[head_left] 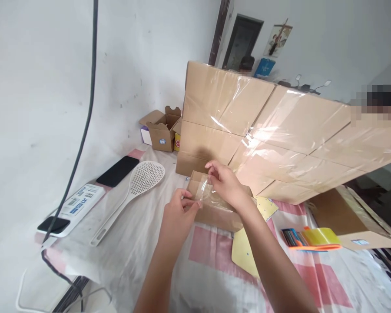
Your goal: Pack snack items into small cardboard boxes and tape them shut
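A small brown cardboard box (220,215) lies on the cloth-covered table (137,243) in front of me. A strip of clear tape (204,190) stretches over its near-left end. My left hand (179,213) pinches the lower end of that strip between thumb and fingers. My right hand (226,182) rests on the box's top and holds the strip's upper end against the cardboard.
A large stack of taped cardboard boxes (280,134) rises just behind. A white slotted spoon (130,193), a black phone (117,171) and a white device (74,206) lie at left. A tape dispenser (313,239) sits right. An open small box (161,130) stands by the wall.
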Demonstrator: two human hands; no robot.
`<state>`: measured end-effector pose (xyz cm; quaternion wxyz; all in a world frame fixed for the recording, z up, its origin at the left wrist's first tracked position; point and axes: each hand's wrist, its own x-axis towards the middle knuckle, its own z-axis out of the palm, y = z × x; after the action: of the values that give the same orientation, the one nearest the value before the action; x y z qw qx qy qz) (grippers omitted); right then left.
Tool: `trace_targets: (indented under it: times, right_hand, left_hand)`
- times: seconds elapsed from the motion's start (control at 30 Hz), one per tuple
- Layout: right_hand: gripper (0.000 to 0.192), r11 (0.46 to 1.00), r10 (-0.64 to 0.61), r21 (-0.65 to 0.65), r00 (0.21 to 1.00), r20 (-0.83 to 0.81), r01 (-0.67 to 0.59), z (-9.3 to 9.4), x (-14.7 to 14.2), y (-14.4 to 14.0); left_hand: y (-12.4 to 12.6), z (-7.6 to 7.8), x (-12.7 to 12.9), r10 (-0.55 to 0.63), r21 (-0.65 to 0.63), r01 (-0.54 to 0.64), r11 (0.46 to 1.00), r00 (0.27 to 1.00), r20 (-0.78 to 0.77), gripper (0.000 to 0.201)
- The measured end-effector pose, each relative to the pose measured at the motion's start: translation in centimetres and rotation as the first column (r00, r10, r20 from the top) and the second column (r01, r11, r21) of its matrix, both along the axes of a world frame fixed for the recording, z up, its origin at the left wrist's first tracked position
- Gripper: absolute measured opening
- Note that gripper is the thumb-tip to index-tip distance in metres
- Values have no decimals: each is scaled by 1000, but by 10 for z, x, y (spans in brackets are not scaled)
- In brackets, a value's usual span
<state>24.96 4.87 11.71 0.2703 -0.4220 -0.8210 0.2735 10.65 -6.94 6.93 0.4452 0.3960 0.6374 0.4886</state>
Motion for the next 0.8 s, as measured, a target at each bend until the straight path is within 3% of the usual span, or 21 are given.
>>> trace_targets:
  times: [0.2, 0.43, 0.57, 0.7, 0.8]
  right_hand:
    - [30, 989, 103, 95, 992, 71, -110, 9, -7, 8]
    - [26, 991, 137, 15, 986, -95, -136, 14, -6, -1]
    - [25, 992, 123, 54, 986, -116, -118, 23, -9, -10]
    - [26, 987, 70, 151, 996, -58, -60, 33, -11, -4]
    - [27, 995, 49, 89, 996, -71, -43, 32, -10, 14]
  left_hand:
    - [12, 1, -7, 66, 32, -66, 997, 998, -12, 24]
    - [5, 11, -10, 156, 218, -141, 966, 986, -54, 17]
    - [2, 15, -14, 175, 298, -188, 936, 982, 68, 19]
    - [8, 13, -15, 115, 259, -161, 952, 976, 183, 26]
    - [14, 10, -15, 120, 230, -161, 960, 976, 183, 29]
